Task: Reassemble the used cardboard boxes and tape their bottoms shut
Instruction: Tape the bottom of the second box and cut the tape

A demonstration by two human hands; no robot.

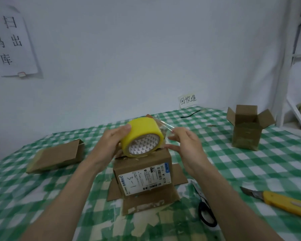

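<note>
A cardboard box [142,173] with a white shipping label stands upside down in the middle of the table, its flaps spread out on the cloth. My left hand [111,141] grips a yellow tape roll [142,136] just above the box's top. My right hand [186,145] pinches the clear free end of the tape [165,126], pulled a short way off the roll. A flattened box [57,156] lies to the left. An upright box [247,129] with open top flaps stands at the far right.
The table has a green-and-white checked cloth [250,171]. Black-handled scissors [205,207] lie right of the middle box. A yellow utility knife [281,200] with its blade out lies at the right edge. A white shelf frame [288,66] stands at the right, and a small paper sign [188,100] leans on the wall.
</note>
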